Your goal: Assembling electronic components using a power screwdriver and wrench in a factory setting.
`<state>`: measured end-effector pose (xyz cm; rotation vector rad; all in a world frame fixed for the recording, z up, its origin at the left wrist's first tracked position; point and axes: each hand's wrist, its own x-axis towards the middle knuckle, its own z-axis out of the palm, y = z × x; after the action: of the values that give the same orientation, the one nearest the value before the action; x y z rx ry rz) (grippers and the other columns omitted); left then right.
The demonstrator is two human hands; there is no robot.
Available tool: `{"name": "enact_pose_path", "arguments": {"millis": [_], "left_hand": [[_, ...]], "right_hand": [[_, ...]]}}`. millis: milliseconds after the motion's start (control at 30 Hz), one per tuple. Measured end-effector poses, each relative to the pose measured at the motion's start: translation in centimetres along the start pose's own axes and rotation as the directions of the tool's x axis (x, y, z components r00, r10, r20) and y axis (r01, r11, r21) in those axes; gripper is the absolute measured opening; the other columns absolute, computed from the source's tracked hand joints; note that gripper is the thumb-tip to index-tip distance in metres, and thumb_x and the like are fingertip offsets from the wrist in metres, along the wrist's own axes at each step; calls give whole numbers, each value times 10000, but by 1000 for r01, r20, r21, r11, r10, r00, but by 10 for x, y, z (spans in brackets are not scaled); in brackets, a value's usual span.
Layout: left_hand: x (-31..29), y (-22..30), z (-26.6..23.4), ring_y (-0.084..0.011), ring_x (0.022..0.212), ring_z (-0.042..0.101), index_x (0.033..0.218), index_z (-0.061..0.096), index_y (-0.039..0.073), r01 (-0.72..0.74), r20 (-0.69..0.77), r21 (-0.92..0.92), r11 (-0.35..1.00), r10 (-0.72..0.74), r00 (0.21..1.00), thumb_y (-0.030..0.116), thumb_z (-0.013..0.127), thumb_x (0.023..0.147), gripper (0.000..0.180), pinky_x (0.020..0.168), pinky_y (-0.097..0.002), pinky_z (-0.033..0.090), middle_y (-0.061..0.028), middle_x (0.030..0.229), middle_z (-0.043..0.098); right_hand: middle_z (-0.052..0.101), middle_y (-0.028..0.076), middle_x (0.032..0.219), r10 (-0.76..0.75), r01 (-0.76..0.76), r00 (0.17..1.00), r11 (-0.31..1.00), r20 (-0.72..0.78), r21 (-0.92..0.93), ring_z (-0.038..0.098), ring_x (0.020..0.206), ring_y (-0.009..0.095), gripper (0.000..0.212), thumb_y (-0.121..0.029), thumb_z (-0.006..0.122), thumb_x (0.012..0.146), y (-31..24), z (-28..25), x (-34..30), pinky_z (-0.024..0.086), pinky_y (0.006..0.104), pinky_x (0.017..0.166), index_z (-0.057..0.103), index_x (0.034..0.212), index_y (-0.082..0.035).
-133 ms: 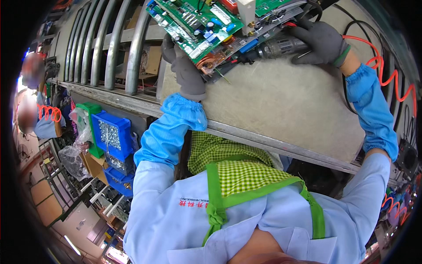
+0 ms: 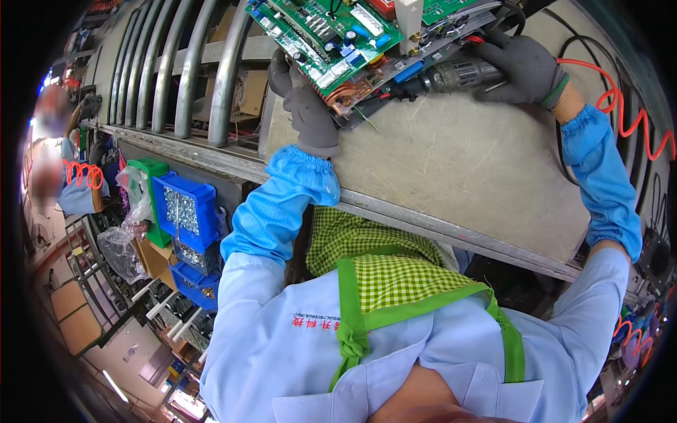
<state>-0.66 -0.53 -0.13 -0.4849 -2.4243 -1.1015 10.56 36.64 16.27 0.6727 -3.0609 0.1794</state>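
A green circuit board (image 2: 328, 42) covered with components is part of an assembly at the top of the view, cut off by its edge. A copper coil (image 2: 347, 95) shows at its near corner. My left hand (image 2: 308, 106), in a grey glove, is closed on the assembly's left edge; its fingertips are partly hidden. In my right hand (image 2: 525, 69), also gloved, is a dark power screwdriver (image 2: 462, 75). It lies level along the near side of the assembly, its tip pointing left toward the coil end. The exact spot its tip meets is hard to make out.
Under the assembly is a grey metal plate (image 2: 451, 155), with metal rollers (image 2: 229, 77) to its left. Blue bins (image 2: 185, 211) of screws hang at the left beside a green bin (image 2: 151, 169). A red coiled hose (image 2: 620, 116) runs at the right. Co-workers are at far left.
The whole view has shifted slightly, so everything appears a little farther right. Both hands keep their places on the assembly and the screwdriver.
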Motion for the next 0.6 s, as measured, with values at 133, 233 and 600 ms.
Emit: {"name": "enact_pose_path", "arguments": {"millis": [133,233,600], "left_hand": [[11,68,-4,-228,889,627,1120,570,47,302,67,-456,837,-306,950,105,580,889,238,724,-348,521,-104,1007,621],[8,24,7,-233,900,628,1133,568,43,254,-162,-409,877,-343,925,127,579,894,254,742,-356,516,-115,1019,628],[47,114,-87,-272,1225,432,1366,355,-17,62,6,-631,773,-74,997,253,541,915,558,1037,-362,330,-210,1321,435]], "right_hand": [[566,194,1067,8,-8,1000,1000,14,3,606,865,379,649,-454,733,660,4,0,-5,495,447,743,551,1162,-85],[562,195,1077,-6,6,1000,1000,5,4,603,874,379,650,-450,732,661,1,1,4,494,450,748,547,1165,-84],[581,152,851,330,-331,870,941,367,-62,600,778,368,505,-418,727,611,-59,-106,-111,479,458,695,617,984,-95]]}}
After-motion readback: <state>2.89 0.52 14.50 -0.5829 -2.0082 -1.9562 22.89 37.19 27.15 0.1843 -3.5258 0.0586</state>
